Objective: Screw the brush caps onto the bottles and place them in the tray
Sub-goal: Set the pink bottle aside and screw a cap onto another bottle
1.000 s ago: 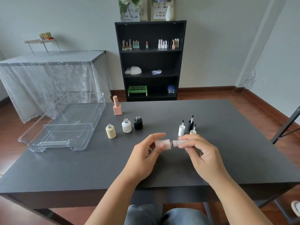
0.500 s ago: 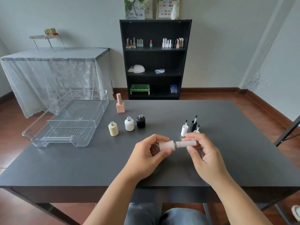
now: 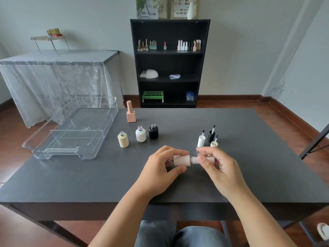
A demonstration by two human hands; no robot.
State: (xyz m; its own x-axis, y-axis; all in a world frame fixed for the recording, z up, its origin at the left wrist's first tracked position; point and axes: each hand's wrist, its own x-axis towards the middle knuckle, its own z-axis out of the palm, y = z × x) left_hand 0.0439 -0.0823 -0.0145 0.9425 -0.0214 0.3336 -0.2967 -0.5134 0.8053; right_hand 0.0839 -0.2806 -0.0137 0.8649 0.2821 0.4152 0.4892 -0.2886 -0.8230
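Note:
My left hand (image 3: 160, 170) holds a pale pink bottle (image 3: 181, 160) lying sideways above the table's front middle. My right hand (image 3: 219, 168) pinches the pink brush cap (image 3: 206, 159) that sits on the bottle's neck. Three uncapped bottles stand in a row behind: cream (image 3: 123, 139), white (image 3: 140, 134) and black (image 3: 153, 131). A capped peach bottle (image 3: 131, 112) stands further back. Three loose brush caps stand brush-up at the right: white (image 3: 201, 140), black (image 3: 211, 135) and cream (image 3: 214, 143). The clear plastic tray (image 3: 74, 150) lies at the table's left with nothing in it.
The dark grey table (image 3: 89, 179) ends just in front of my forearms. A black shelf unit (image 3: 170, 63) with small bottles stands against the far wall. A lace-covered side table (image 3: 58, 56) is at the back left.
My right fingers have shifted their hold along the cap, covering more of it. The bottle stays sideways in my left hand. The view has tipped slightly.

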